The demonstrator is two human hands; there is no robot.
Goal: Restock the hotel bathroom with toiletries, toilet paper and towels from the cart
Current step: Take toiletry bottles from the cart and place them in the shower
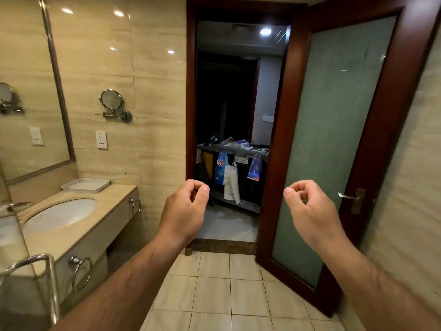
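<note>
I held both hands up in front of me, bare and carrying nothing. My left hand [185, 206] had its fingers curled in to the thumb, and my right hand [307, 206] was curled the same way, well apart from the left. Between them, past the open dark wooden door with its frosted glass panel [334, 139], the grey housekeeping cart [238, 150] stood outside the doorway, small supplies heaped on its top. A blue plastic bag [221, 169] and a white paper bag [232, 185] hung from its front edge. To my left, a shallow white rectangular tray [86, 185] sat on the beige stone counter [112, 206], just behind the white oval sink [62, 215].
</note>
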